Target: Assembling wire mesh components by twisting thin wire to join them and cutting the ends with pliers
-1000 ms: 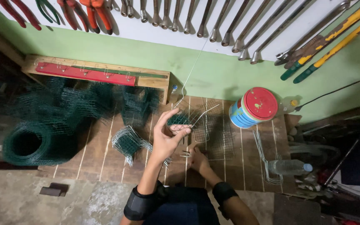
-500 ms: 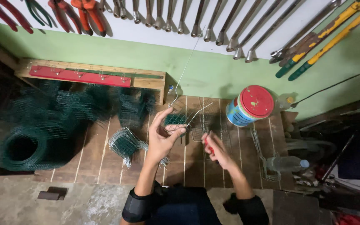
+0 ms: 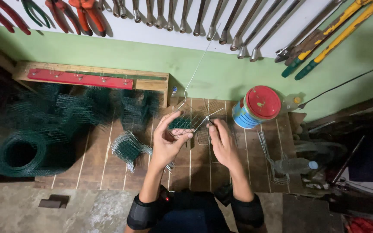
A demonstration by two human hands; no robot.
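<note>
Fingers (image 3: 185,134) of the left hand (image 3: 167,144) pinch a small green mesh piece (image 3: 180,122) above the worktop (image 3: 109,151), steadying it; right hand (image 3: 222,142) fingers clamp a thin wire (image 3: 195,71) at its edge.

A roll of green wire mesh (image 3: 20,153) was laid at the left end of the wooden bench (image 3: 100,166), with folded mesh pieces (image 3: 128,149) near it. A blue tin with a red lid (image 3: 257,106) was stood by the green wall (image 3: 221,73). Wrenches (image 3: 221,19), red-handled pliers (image 3: 80,13) and yellow-handled cutters (image 3: 333,32) were hung above. A plastic bottle (image 3: 296,165) was laid at the right.
</note>
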